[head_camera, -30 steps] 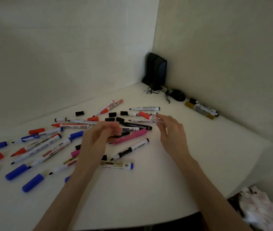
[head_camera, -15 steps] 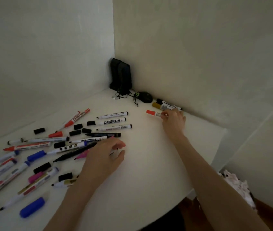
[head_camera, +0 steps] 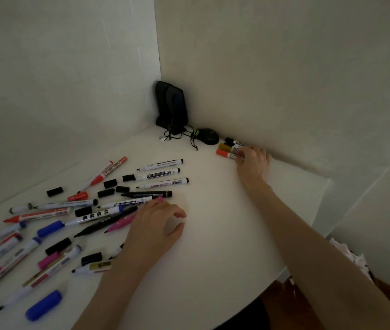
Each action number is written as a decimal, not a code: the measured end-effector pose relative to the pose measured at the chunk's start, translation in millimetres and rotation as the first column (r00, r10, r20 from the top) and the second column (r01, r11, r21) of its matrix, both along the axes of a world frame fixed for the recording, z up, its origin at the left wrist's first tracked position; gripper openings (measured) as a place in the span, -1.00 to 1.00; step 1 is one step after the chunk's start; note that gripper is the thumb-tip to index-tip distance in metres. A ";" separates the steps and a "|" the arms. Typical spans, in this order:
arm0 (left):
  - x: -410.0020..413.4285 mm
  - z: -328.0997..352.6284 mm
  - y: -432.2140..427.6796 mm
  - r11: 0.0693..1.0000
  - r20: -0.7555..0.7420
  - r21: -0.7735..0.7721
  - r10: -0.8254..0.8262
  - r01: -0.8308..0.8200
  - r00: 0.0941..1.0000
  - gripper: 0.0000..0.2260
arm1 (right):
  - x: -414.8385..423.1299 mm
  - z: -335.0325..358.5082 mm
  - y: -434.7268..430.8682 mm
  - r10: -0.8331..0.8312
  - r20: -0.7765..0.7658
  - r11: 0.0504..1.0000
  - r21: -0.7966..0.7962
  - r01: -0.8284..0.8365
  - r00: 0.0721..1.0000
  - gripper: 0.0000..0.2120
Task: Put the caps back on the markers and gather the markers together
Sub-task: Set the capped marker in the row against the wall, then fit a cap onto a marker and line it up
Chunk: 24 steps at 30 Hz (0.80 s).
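Pinching the barrel of a red marker [head_camera: 226, 154], the right hand [head_camera: 252, 160] holds it down on the table [head_camera: 213, 253] to the right of the speaker [head_camera: 171, 108], close against the wall [head_camera: 284, 91]. It lies just beside a gold marker [head_camera: 224, 146] and a black marker [head_camera: 233, 141], both capped. The left hand [head_camera: 155, 225] rests in front of the speaker, well apart from it, with its fingers loosely curled and spread over one end of a pink marker [head_camera: 120, 225]. It appears to hold nothing. The task looks to be at an early stage. Only these three pens form a gathered group right of the speaker. The other markers [head_camera: 163, 173] lie scattered in front of it and to its left, pointing every way, and many show bare tips. Loose caps [head_camera: 110, 183] in black, red and blue lie among them, unfitted. Most of the capping and nearly all of the gathering are therefore left to do. The red marker has a white printed barrel. Its orange-red cap seems fully seated and points toward the speaker. It lies flat, roughly parallel with its two neighbours, and the fingers hide its far end.
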<state>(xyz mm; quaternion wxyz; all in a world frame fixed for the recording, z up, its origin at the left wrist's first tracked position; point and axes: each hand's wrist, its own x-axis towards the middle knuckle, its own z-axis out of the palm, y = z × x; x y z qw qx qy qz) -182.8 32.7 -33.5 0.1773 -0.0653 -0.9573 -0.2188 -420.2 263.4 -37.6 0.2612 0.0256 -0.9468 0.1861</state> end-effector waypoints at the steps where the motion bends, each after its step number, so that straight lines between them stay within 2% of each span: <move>1: 0.0 -0.1 0.2 1.000 0.000 0.000 -0.002 0.002 1.000 -0.90 | -1.2 0.6 -0.2 -0.003 -0.001 1.000 0.010 0.003 1.000 -0.81; 7: 1.3 2.8 1.5 1.000 0.030 0.016 0.009 -0.009 1.000 -0.90 | -4.7 1.9 -0.6 0.005 0.002 1.000 0.007 -0.005 1.000 -0.81; 19: 6.1 8.7 0.8 0.999 -0.052 0.044 0.015 -0.012 0.999 -0.91 | 9.0 2.2 -3.2 0.037 -0.033 0.999 -0.018 -0.038 0.999 -0.77; 21: 10.6 12.9 -1.9 0.997 -0.072 0.070 0.032 -0.027 0.997 -0.91 | 21.2 3.3 -13.0 0.106 -0.058 0.994 -0.030 -0.107 0.993 -0.76; 24: 19.9 19.9 -14.2 0.990 -0.084 0.134 0.063 -0.051 0.994 -0.90 | 50.5 8.2 -39.9 0.296 -0.099 0.951 -0.064 -0.303 0.950 -0.80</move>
